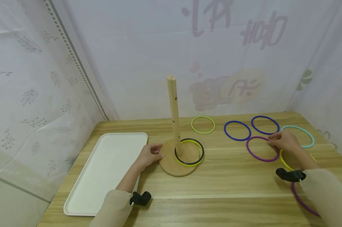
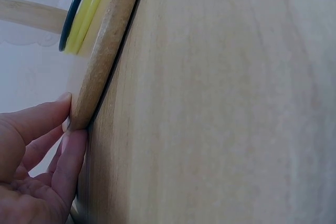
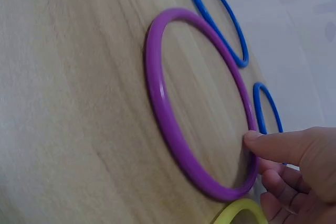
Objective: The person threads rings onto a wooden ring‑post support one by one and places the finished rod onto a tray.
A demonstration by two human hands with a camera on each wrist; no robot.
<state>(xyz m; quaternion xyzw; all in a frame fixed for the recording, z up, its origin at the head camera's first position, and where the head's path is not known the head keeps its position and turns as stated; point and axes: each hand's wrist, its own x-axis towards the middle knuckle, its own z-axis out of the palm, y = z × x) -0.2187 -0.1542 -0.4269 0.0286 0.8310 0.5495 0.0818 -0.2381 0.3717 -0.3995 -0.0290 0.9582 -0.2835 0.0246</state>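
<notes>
My left hand (image 1: 148,156) grips the left edge of a round wooden base (image 1: 173,170); in the left wrist view its thumb and fingers (image 2: 70,163) pinch the rim. From the base rises a wooden post (image 1: 174,110). A black ring (image 1: 203,153) lies over a yellow ring (image 1: 185,164) around the foot of the post. Over on the right, my right hand (image 1: 285,142) pinches the far right side of a purple ring (image 3: 157,85), thumb on top. That ring appears to lie on the table.
A white tray (image 1: 108,170) lies left of the base. Around the right hand lie two blue rings (image 1: 237,139), a turquoise ring (image 1: 308,147), a yellow ring (image 1: 285,164) and another purple ring (image 1: 301,203). A yellow-green ring (image 1: 203,133) lies behind the post. Curtains (image 1: 148,63) border the wooden table (image 1: 216,208).
</notes>
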